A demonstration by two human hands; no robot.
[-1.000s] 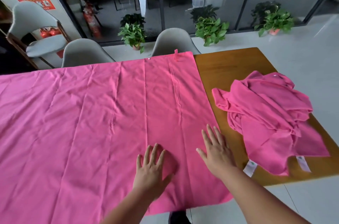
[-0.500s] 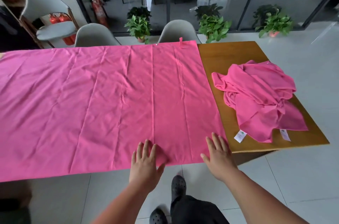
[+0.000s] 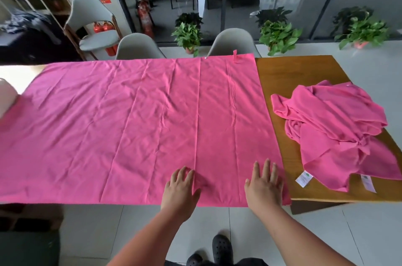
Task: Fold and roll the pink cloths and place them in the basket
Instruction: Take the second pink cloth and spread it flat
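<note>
Both hands have drawn back from farther in on the fabric to its near hem, and the view now takes in more floor below the bench edge. One large pink cloth (image 3: 130, 130) lies spread flat over most of the bench (image 3: 280, 83). Its long axis runs left to right along the near edge, its short sides face left and right, and its creases run from far to near. A small hanging loop sits at its far right corner. To its right, well apart on bare wood, a crumpled pink cloth heap (image 3: 332, 126) lies untouched, its white labels (image 3: 304, 178) showing at the near side. I judge the task to be at an early stage: the first cloth is only smoothed out, nothing is rolled, the heap still waits, and no basket is in view. The right hand (image 3: 264, 185) lies flat on the cloth's near right corner, fingers straight and spread, holding nothing. The left hand (image 3: 180, 187) rests at the long middle crease with bent fingers; whether it pinches fabric I cannot tell.
</note>
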